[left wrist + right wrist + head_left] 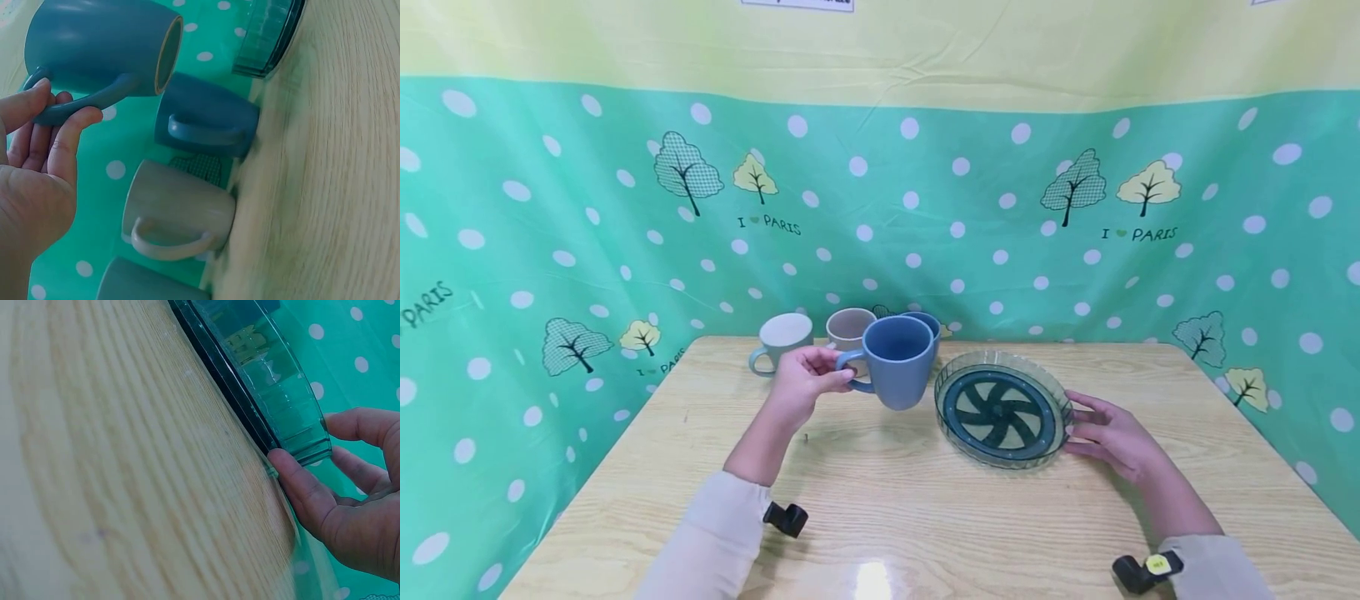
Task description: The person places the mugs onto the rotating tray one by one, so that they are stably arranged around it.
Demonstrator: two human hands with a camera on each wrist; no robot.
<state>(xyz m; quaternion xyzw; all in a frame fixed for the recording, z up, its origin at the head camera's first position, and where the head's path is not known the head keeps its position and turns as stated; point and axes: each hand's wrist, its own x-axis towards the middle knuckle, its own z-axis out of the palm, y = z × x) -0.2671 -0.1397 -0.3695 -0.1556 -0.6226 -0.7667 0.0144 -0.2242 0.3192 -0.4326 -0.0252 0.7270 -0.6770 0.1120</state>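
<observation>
My left hand [833, 377] pinches the handle of a blue mug [898, 360] and holds it upright just above the wooden table [880, 517]. The left wrist view shows my fingers [69, 115] curled round that handle, the blue mug [100, 44] in the air. To its right lies a round, clear green tray [1000, 408] with a dark pinwheel pattern. My right hand [1078, 425] rests against its right rim with fingers nearly straight. Seen from the right wrist, the thumb [294, 478] touches the tray's rim [281, 406] low down, the other fingers behind it.
Three more mugs stand in a row at the table's back edge: a grey-green mug [782, 337], a beige mug [848, 327] and a dark blue mug [927, 322] partly hidden behind the held one. A green dotted cloth [550, 250] walls the table on three sides.
</observation>
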